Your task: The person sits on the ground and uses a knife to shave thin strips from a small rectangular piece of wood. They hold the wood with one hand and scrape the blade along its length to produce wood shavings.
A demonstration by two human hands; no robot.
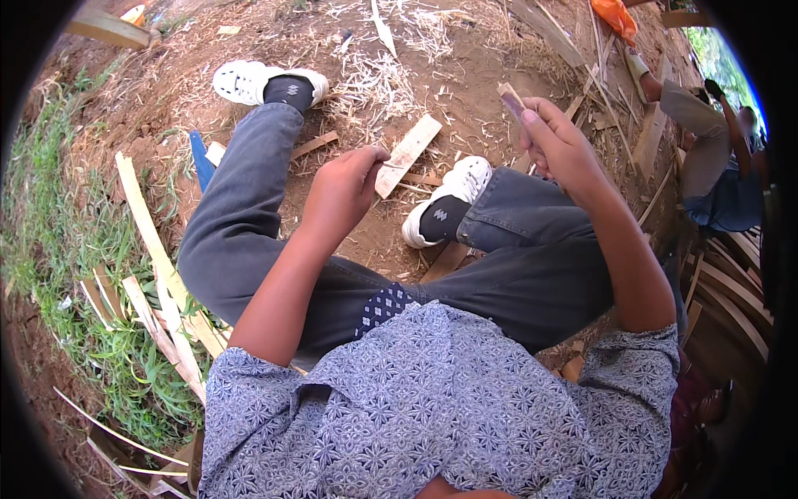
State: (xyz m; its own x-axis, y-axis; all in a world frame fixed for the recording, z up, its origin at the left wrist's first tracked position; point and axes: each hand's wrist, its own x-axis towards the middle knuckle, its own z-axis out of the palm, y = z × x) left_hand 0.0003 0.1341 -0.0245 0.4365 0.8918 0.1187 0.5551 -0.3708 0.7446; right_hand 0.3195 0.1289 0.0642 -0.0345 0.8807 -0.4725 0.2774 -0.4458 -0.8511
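My right hand is raised above the right shoe, its fingers closed round a short wooden piece with a pale end and a dark purplish side. The lower part of that piece is hidden by the fingers. Between my knees, my left hand is closed in a pinch. A thin, short sliver sticks out from its fingertips; its kind is too small to tell. Just beyond the left hand, a flat pale wooden board lies on the ground, apart from the right hand.
Wood shavings litter the brown soil ahead. Long bamboo-like strips lie on the grass at left, near a blue piece. Another person sits at far right, by curved strips. An orange bag lies at the top right.
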